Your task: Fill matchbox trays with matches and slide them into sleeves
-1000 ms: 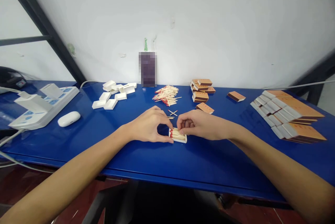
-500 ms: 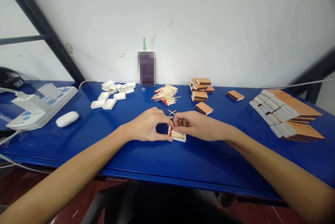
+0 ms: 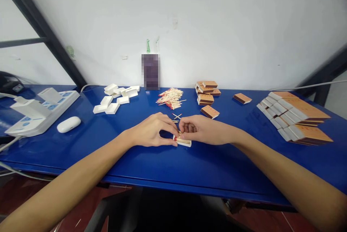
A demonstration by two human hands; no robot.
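A small white matchbox tray (image 3: 184, 141) filled with red-tipped matches lies on the blue table (image 3: 173, 167) in front of me. My left hand (image 3: 153, 130) pinches its left end, fingers curled over it. My right hand (image 3: 202, 129) covers the tray's right side, fingertips pressed on the matches. The two hands' fingertips nearly meet above the tray. A pile of loose matches (image 3: 170, 98) lies just beyond, with a few stray matches (image 3: 177, 117) nearer my hands.
Empty white trays (image 3: 116, 96) lie at back left. Brown matchbox sleeves (image 3: 207, 93) are piled at back right, one (image 3: 210, 111) nearer, another (image 3: 242, 98) apart. Stacked finished boxes (image 3: 294, 118) stand at right. A power strip (image 3: 38, 109) and white earbud case (image 3: 68, 124) sit at left.
My hands have closed in over the tray; the left fingers now reach further over its top, hiding more of the matches. The tray itself stays put.
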